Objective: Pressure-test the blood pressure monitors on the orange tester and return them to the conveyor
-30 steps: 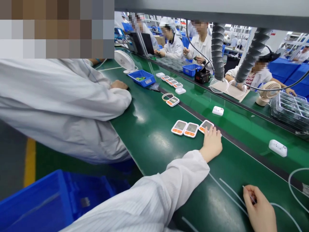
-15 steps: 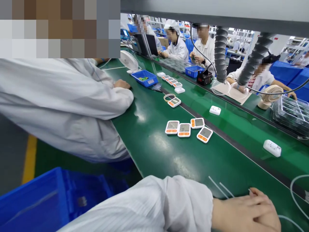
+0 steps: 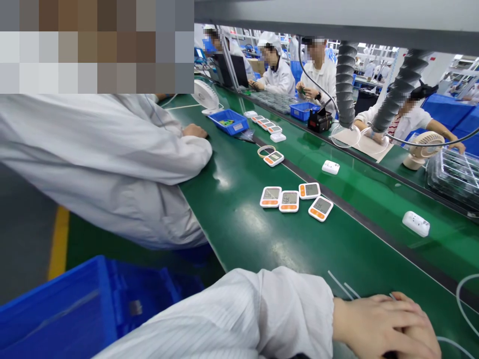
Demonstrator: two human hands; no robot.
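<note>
- step in hand, as judged: close two-handed work over the worktop (image 3: 239,244), at the thin white strands (image 3: 340,283).
- left hand (image 3: 377,321): laid across the right hand (image 3: 428,331), back upward, fingers bent. its grasp is hidden; cannot tell whether it is clenched on anything.
- right hand: mostly covered by the left. a small pale tip shows by the fingertips; cannot tell whether it is grasped.
- strands: two ends emerge just beside the left hand, on the sleeve (image 3: 294,306) side, and point toward the display units; their other ends are out of sight under the hands.
- pale tube (image 3: 451,341): runs out on the far side of the hands, just beside the right. cannot tell whether it joins the strands.
- next move, judgement only: handling a strand calls for a fine fingertip pinch, one hand steadying it.
- display units (image 3: 289,201): four, white with orange buttons, well apart from both hands, beyond the sleeve; screens upward.
- white module (image 3: 416,224): nearer the hands than the units, on the strip past the dark band.
</note>
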